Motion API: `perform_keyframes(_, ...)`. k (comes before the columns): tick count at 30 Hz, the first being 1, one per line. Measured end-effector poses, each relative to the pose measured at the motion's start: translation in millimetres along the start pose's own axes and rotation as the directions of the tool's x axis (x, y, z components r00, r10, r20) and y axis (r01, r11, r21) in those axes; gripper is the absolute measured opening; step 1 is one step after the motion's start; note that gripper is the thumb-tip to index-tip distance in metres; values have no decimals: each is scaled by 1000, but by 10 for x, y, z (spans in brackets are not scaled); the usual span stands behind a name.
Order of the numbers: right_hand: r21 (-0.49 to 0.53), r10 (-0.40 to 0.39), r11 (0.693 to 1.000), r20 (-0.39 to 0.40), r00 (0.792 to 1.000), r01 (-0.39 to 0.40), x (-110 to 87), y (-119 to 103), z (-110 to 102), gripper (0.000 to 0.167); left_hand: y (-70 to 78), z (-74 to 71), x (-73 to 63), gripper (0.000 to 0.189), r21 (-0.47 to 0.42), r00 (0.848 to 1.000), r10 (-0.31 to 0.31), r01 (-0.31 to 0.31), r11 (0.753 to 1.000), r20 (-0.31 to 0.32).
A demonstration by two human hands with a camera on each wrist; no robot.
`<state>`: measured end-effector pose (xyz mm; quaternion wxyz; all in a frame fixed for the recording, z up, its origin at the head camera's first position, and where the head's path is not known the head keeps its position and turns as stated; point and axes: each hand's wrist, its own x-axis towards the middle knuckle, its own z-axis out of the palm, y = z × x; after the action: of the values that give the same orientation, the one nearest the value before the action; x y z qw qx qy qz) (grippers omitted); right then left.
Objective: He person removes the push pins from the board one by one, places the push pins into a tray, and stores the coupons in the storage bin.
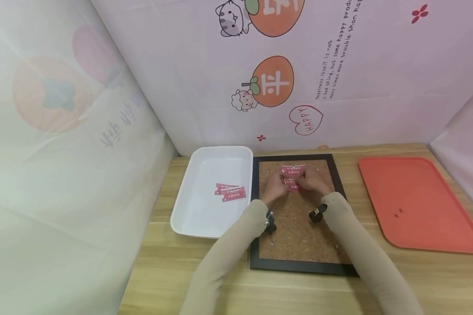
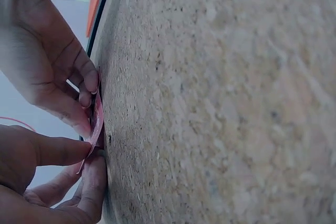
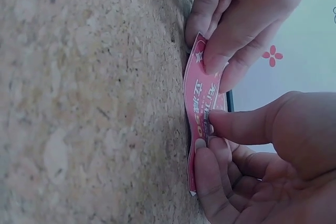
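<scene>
On the cork board (image 1: 295, 232), my left hand (image 1: 274, 188) pinches the left end of a pink paper coupon (image 3: 193, 93) between thumb and fingers. In the right wrist view the coupon bows slightly, its face lying close to the cork. My right hand (image 1: 314, 180) is at the coupon's other half, thumb and forefinger pressed together around a small pale push pin (image 3: 211, 129) against the paper. The pin is mostly hidden by the fingertips. Just above, a second pink coupon (image 1: 293, 168) lies flat near the board's top edge.
Left of the board, a white tray (image 1: 197, 210) holds two overlapping pink coupons (image 1: 233, 194). A red tray (image 1: 421, 197) on the right has a couple of tiny pins (image 1: 398, 213) on it. Small clear pins (image 1: 337, 246) dot the lower cork. A printed cloth (image 1: 205, 87) hangs behind the wooden table (image 1: 173, 271).
</scene>
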<state>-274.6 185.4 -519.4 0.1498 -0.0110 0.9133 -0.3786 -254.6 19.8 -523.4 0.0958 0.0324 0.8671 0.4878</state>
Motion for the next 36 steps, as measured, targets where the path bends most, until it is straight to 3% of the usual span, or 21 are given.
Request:
perform_keyframes(13, 59, -14, 998, -17, 1000, 15, -103, 17, -44, 23, -20, 27, 8, 37, 26, 997, -65, 66, 998, -33)
perform_keyframes(25, 178, -40, 983, -65, 997, 51, -196, 74, -114, 23, 18, -16, -33, 36, 77, 997, -52, 56, 995, -49)
perform_keyframes(32, 123, -15, 992, -86, 996, 26, -300, 105, -221, 34, 103, -81, -111, 32, 43, 997, -41, 44, 998, -64)
perform_keyframes(36, 108, -33, 993, -95, 995, 43, -373, 120, -279, 36, 131, -124, -139, 33, -19, 997, -47, 46, 999, -59)
